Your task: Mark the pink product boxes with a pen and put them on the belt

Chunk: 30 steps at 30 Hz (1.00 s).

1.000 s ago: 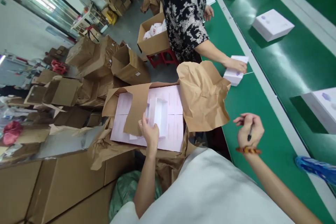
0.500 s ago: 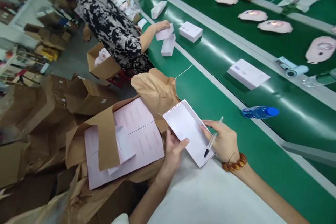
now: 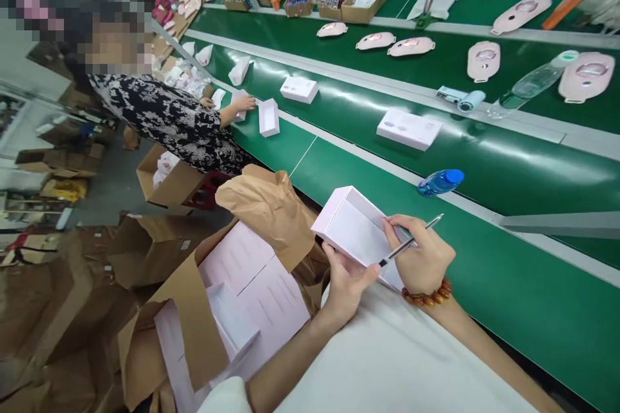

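Observation:
A white open-topped box (image 3: 356, 232) is tilted in front of me, its inside facing up. My left hand (image 3: 346, 281) grips its near side, the thumb pointing along the rim. My right hand (image 3: 421, 255), with a beaded bracelet at the wrist, holds a pen (image 3: 407, 246) pointing down-left across the fingers. Its fingertips also touch the box's far wall. To the left, a cardboard carton (image 3: 198, 329) holds pale pink printed boxes (image 3: 276, 297) and an open white box part (image 3: 235, 319). Crumpled brown paper (image 3: 266, 206) lies at the carton's far side.
A blue-capped bottle (image 3: 440, 182) lies on the green bench (image 3: 484, 245). Closed white boxes (image 3: 409, 129) sit on the green conveyor (image 3: 349, 122), with pink devices (image 3: 483, 61) beyond. A co-worker in a patterned top (image 3: 165, 122) handles a box at left. More cartons (image 3: 150, 245) cover the floor.
The box has tipped so its inner walls show more. My left hand has shifted along it, and the pen now lies flatter. The view has swung, revealing more people across the line.

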Each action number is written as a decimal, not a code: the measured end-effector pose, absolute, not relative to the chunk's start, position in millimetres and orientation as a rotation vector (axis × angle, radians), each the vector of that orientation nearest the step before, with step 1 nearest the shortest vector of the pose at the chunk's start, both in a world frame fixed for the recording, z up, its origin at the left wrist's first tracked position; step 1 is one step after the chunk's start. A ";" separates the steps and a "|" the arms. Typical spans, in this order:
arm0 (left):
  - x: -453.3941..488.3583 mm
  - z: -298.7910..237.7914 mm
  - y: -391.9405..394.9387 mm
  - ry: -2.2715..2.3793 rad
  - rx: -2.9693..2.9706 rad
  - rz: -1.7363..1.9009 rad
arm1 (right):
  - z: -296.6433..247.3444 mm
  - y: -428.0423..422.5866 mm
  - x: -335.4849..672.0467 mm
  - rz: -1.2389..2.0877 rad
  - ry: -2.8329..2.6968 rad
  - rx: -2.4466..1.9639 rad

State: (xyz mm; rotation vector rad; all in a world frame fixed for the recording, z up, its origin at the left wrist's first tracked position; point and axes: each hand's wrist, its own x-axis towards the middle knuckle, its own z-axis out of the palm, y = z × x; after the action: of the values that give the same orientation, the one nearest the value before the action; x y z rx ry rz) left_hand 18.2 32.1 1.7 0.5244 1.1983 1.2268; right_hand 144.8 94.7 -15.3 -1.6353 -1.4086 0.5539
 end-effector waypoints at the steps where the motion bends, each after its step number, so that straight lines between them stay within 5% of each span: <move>1: 17.9 0.0 34.1 1.190 0.533 1.221 | -16.6 95.6 145.3 0.556 -1.400 -1.638; 30: -2.8 -7.7 57.4 1.167 0.610 1.022 | 9.0 104.9 165.0 1.094 -1.617 -1.650</move>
State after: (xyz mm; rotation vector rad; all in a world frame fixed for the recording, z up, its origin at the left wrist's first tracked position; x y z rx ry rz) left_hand -2.8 57.4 -7.7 0.6095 1.1666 1.0219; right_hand 165.0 104.9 9.0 -1.6503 -1.6175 1.0944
